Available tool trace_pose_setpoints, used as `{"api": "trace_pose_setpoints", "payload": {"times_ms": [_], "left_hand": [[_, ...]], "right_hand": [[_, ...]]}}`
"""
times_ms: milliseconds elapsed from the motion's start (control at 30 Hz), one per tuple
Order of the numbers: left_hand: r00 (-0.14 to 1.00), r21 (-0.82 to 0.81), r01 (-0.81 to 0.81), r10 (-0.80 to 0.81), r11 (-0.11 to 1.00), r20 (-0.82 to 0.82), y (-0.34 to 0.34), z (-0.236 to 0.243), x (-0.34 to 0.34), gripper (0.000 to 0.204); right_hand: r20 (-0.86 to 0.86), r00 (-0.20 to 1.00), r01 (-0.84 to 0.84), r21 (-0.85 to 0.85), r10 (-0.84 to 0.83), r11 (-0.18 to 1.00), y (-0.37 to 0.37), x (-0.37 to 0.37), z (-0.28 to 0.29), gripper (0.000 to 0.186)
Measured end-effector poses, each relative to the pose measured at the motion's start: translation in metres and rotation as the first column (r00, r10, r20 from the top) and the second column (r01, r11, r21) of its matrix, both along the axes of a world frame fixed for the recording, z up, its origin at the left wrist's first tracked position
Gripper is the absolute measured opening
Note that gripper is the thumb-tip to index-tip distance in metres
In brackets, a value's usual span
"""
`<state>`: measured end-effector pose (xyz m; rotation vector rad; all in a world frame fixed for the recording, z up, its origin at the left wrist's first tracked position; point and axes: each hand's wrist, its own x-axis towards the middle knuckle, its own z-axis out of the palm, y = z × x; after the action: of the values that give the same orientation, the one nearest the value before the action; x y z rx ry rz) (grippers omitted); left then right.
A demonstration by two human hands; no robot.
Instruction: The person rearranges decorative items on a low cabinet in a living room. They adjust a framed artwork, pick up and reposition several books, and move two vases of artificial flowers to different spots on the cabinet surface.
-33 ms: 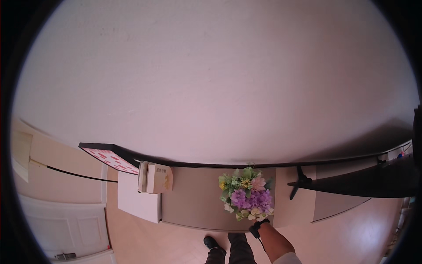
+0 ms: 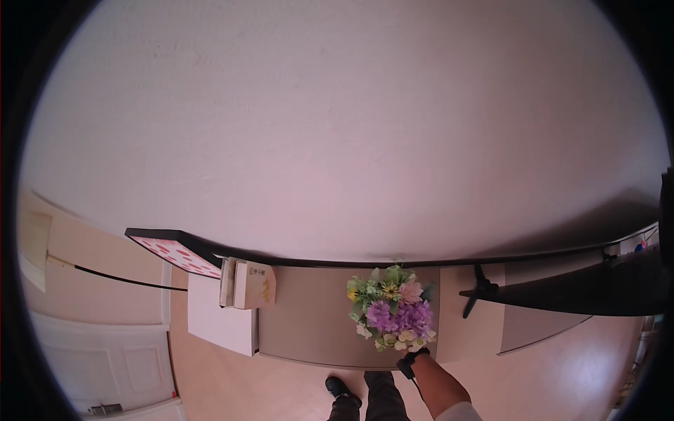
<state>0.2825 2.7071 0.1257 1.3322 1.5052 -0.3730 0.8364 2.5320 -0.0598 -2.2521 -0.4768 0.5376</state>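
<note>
A bunch of flowers with purple, pink, yellow and cream blossoms and green leaves stands over the right part of the brown cabinet top. My right forearm reaches up to its near edge from the lower right, with a black band around the wrist. Only a sliver of my right hand shows; the blossoms cover its fingers, so its grip is hidden. Whatever the flowers stand in is also out of sight beneath them. My left hand is not in view.
Left of the flowers stand cream boxes, beside a framed red-and-white picture and a white cabinet. A television on a black stand foot is at the right. Behind rises a pale wall; a white door is at lower left.
The flowers have shifted very slightly to the left. My right forearm is in nearly the same place.
</note>
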Motion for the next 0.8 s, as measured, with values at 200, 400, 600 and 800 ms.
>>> {"api": "trace_pose_setpoints", "payload": {"times_ms": [200,400,600,800], "left_hand": [[1.0,-0.013,-0.03,0.03,0.999,-0.008,-0.007,0.013,0.003,0.044],[0.999,-0.013,-0.029,0.029,0.999,-0.013,-0.007,0.012,0.004,0.043],[0.998,-0.006,-0.061,0.061,0.998,-0.003,-0.012,0.013,-0.004,0.041],[0.997,-0.009,-0.066,0.066,0.998,-0.03,-0.025,0.021,-0.011,0.043]], "right_hand": [[0.006,1.0,-0.002,0.001,0.002,1.0,0.006,0.005,0.003,0.042],[0.022,1.0,-0.012,-0.007,0.012,1.0,0.012,0.01,0.007,0.043],[0.043,0.999,-0.028,-0.014,0.028,1.0,0.011,0.015,0.01,0.043],[0.067,0.997,-0.039,-0.013,0.04,0.999,0.007,0.01,0.013,0.044]]}}
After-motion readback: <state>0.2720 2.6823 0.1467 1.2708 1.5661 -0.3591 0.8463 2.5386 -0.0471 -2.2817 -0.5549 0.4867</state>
